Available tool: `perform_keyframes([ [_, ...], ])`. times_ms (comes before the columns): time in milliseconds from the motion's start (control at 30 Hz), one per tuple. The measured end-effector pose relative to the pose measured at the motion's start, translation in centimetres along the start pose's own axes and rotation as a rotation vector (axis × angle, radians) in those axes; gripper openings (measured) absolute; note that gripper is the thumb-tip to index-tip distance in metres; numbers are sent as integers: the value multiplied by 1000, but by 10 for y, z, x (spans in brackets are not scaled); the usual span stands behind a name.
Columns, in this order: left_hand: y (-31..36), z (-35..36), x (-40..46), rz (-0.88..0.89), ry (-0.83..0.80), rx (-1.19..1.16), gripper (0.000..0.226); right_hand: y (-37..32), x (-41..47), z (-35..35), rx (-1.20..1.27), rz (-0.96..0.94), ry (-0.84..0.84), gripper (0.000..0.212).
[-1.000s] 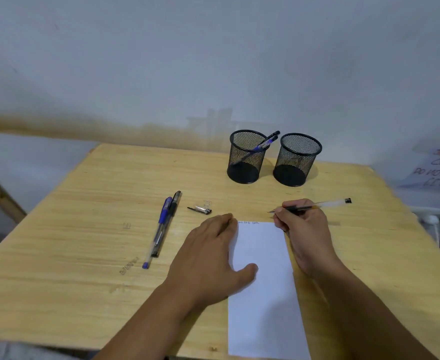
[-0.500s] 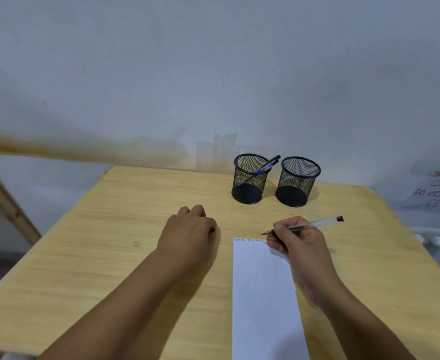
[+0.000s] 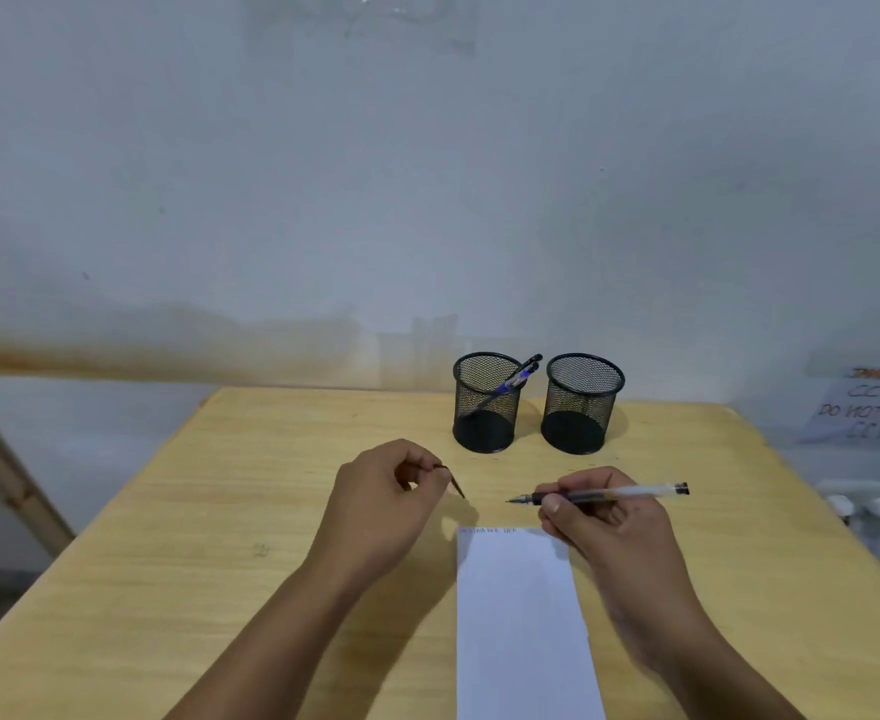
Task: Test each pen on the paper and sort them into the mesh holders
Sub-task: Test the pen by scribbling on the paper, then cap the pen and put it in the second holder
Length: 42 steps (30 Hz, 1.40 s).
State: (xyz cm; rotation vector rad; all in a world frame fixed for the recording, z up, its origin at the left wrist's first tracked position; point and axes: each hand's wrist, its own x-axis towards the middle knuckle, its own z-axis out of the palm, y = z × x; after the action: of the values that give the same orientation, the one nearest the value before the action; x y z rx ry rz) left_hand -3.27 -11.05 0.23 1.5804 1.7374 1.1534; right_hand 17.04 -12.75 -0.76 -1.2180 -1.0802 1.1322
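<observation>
The tiny scribbles along the top edge of the white paper strip (image 3: 523,615) were too small to read, and its lower end ran off the bottom of the frame. The small dark cap-like piece (image 3: 456,483) pinched in the left hand (image 3: 380,504) was blurry. At far right, the handwritten paper sign (image 3: 866,410) got cropped mid-word.

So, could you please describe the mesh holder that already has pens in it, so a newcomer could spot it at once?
Look to the far edge of the wooden table, near the wall, where two black mesh holders stand side by side. It is the left holder, beyond the left hand. Unlike the right holder, it has pens leaning out over its rim.
</observation>
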Motion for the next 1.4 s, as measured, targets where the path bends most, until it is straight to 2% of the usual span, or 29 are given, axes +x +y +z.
perform_keyframes([
  [67, 12, -3, 0, -128, -15, -242, 7, -5, 3, 3, 29, -23, -21, 13],
  [233, 14, 0, -6, -299, -87, -629, 13, -11, 0, 5, 115, -72, -51, 15],
  [500, 25, 12, -13, -361, -143, -827, 10, -17, 1, 3, 209, -87, -70, 16],
  [700, 29, 21, -21, -360, -138, -845, 14, -12, -2, -2, 217, -91, -59, 16],
  [867, 31, 20, -24, -387, -113, -847, 13, -15, -3, -9, 273, -91, -43, 36],
  [1000, 36, 25, -29, -378, -168, -848, 14, -14, -7, -7, 236, -82, -48, 20],
  [1067, 39, 28, -32, -361, -193, -817, 16, -13, -9, -4, 227, -80, -30, 22],
  [1200, 40, 28, -35, -280, -194, -629, 19, -18, -14, -6, 227, -94, 20, 37],
  [1400, 39, 27, -39, -83, -193, -330, 21, -16, -19, -14, 175, -103, 15, 35],
])
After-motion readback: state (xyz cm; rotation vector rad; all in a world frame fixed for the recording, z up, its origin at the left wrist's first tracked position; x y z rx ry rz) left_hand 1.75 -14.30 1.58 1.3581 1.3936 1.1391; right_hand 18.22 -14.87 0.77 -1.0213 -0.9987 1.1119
